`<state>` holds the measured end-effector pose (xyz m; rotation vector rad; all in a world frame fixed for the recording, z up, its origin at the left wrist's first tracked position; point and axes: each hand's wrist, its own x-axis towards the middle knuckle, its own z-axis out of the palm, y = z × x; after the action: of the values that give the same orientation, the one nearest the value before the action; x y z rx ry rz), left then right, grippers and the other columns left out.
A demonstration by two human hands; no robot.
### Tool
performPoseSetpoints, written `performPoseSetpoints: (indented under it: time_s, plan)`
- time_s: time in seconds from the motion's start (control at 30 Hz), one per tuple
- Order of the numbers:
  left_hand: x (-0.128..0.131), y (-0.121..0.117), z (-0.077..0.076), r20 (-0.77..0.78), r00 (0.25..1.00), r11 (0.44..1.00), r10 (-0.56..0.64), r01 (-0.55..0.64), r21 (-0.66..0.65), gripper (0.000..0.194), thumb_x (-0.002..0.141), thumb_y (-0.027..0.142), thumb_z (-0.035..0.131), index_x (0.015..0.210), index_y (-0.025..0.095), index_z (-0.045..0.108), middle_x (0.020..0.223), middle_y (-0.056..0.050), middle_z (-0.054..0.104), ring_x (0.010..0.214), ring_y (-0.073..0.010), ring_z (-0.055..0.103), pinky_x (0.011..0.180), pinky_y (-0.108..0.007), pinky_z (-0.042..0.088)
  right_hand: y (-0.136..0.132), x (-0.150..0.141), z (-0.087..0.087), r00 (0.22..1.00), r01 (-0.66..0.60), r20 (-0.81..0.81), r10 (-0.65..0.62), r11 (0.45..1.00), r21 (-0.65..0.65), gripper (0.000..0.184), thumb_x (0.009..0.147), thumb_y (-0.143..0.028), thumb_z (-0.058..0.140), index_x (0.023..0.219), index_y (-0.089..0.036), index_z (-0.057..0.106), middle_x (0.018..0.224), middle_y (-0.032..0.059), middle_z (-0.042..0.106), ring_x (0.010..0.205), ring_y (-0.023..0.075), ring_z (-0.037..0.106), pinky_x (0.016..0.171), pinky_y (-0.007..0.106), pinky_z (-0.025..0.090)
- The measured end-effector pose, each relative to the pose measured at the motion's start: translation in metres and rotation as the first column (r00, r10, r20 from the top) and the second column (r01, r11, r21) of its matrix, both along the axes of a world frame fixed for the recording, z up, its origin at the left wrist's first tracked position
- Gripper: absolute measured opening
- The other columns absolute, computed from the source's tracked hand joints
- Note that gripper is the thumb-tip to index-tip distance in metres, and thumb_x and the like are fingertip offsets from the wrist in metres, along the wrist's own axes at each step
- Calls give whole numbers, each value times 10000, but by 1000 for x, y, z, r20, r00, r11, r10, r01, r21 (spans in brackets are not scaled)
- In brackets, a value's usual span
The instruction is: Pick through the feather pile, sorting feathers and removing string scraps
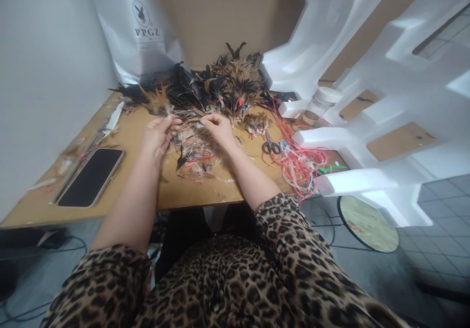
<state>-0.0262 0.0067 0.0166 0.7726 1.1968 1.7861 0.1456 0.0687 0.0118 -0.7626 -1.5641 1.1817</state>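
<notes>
My left hand (158,134) is closed in a pinch on a small bunch of tan and black feathers (157,100), held just above the wooden table (135,171). My right hand (219,126) is also closed, its fingertips pinched on a thin strand beside the left hand; what the strand is I cannot make out. Both hands hover over a litter of feather scraps and thread (196,154). Behind them lies a large heap of black and brown feathers (223,85).
A dark phone (91,176) lies face up at the table's left. Scissors (270,147) and a tangle of red and white strings (301,164) lie at the right. White foam packing (367,83) looms on the right, and a silver bag (141,29) leans at the back.
</notes>
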Motion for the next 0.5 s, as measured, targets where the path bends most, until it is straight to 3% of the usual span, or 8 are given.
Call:
performPoseSetpoints:
  time_s: [0.1, 0.2, 0.33, 0.5]
  plan:
    - [-7, -1, -1, 57, 998, 1000, 21, -21, 9, 83, 779, 191, 615, 751, 115, 635, 670, -34, 674, 509, -52, 591, 448, -116, 431, -5, 11, 8, 991, -43, 126, 35, 997, 56, 207, 711, -306, 604, 767, -114, 658, 750, 21, 658, 704, 107, 563, 738, 241, 441]
    - [-14, 1, -9, 90, 996, 999, 25, -27, 20, 64, 789, 180, 611, 773, 128, 646, 683, -32, 680, 518, -52, 597, 448, -112, 442, -13, 25, 11, 945, -192, 287, 160, 978, 85, 187, 713, -279, 590, 761, -114, 664, 734, 23, 655, 681, 107, 556, 691, 235, 427]
    - [-17, 4, -17, 105, 994, 999, 33, -35, 16, 64, 791, 185, 617, 777, 133, 653, 699, -37, 682, 513, -49, 601, 460, -109, 453, -27, 43, 14, 796, -378, 551, 250, 917, 130, 142, 720, -210, 560, 726, -119, 668, 730, 20, 655, 689, 95, 553, 692, 219, 385]
    - [-12, 3, -17, 95, 995, 1000, 1, -2, 6, 68, 793, 174, 614, 760, 138, 662, 699, -38, 685, 518, -56, 605, 437, -110, 443, -37, 55, 22, 580, -459, 796, 174, 877, 143, 129, 715, -175, 541, 698, -125, 659, 679, 9, 641, 633, 84, 517, 643, 216, 331]
